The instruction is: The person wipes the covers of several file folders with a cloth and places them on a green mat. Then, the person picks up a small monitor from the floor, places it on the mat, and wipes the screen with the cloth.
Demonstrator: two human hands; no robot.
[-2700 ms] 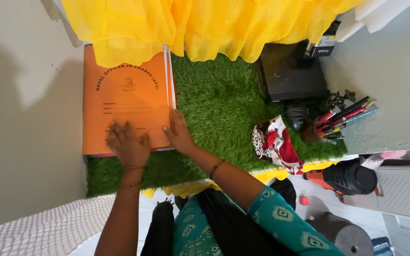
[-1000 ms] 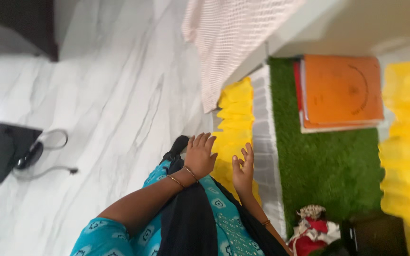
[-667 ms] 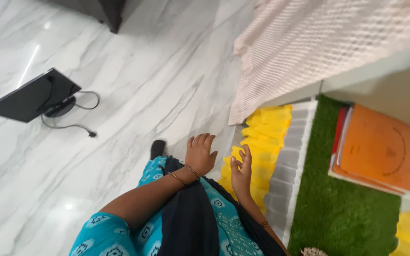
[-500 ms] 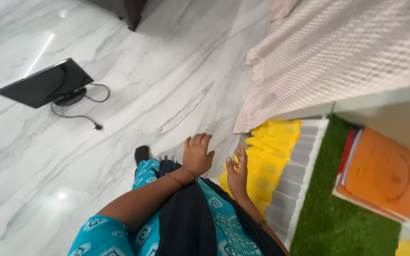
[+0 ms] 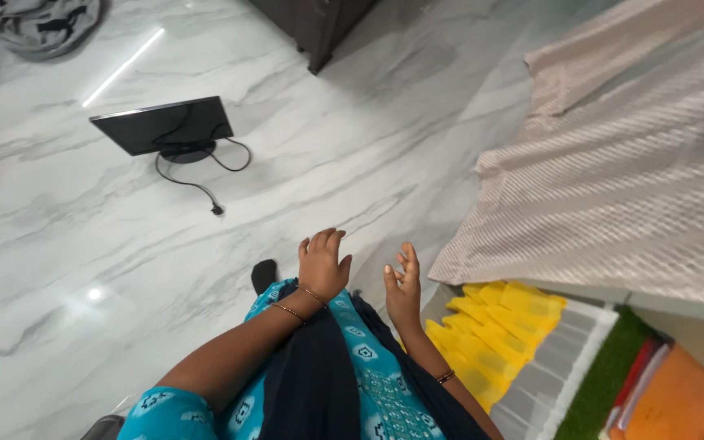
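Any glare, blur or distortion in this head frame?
Head view: glare streak on the marble floor top left, plus a small bright spot lower left; wide-angle bending toward the edges; both hands reasonably sharp, empty; soft shadow under the monitor.

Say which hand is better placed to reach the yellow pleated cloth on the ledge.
Probably right: the right hand hovers open beside the yellow pleated cloth; the left hand is farther off, above the teal patterned garment.
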